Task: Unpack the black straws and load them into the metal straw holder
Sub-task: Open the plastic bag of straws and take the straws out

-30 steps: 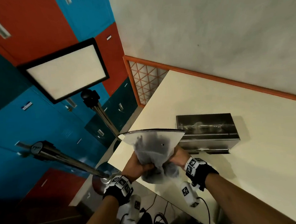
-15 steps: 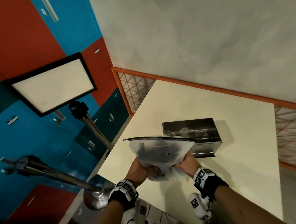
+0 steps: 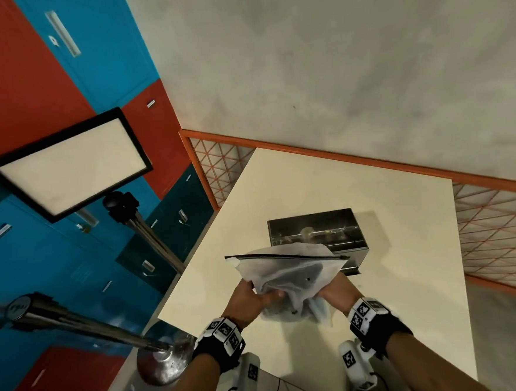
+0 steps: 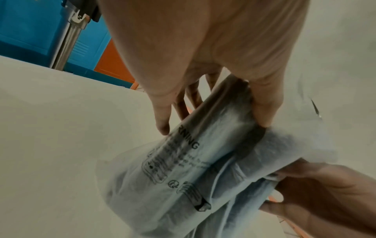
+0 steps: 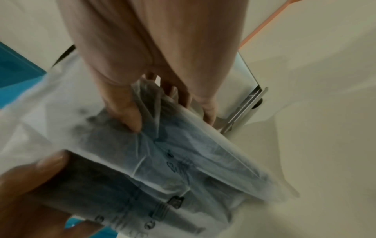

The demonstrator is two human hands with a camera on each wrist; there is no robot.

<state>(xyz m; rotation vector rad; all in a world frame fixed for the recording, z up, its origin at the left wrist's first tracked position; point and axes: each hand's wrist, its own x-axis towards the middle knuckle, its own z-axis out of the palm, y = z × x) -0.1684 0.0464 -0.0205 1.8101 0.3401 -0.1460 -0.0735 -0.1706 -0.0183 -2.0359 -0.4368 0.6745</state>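
A frosted zip bag (image 3: 290, 275) with a dark bundle of black straws (image 4: 221, 122) inside is held above the near part of the cream table (image 3: 409, 276). My left hand (image 3: 252, 299) grips the bag's left side, thumb and fingers around the bundle (image 5: 97, 180). My right hand (image 3: 333, 292) grips its right side, pinching the plastic (image 5: 154, 128). The bag's black zip edge points away from me and looks closed. The metal straw holder (image 3: 317, 237) lies open just beyond the bag, a rod visible inside it. The bag (image 4: 173, 173) shows printed warning text.
An orange-framed mesh fence (image 3: 497, 233) borders the table's far and right sides. A light panel (image 3: 71, 165) on a metal stand (image 3: 149, 233) and a second stand with a round base (image 3: 161, 361) are left of the table. Coloured lockers (image 3: 43, 73) fill the left.
The view has shifted while both hands keep hold of the bag. The bag has tilted and its top has moved right, over the holder's near edge.
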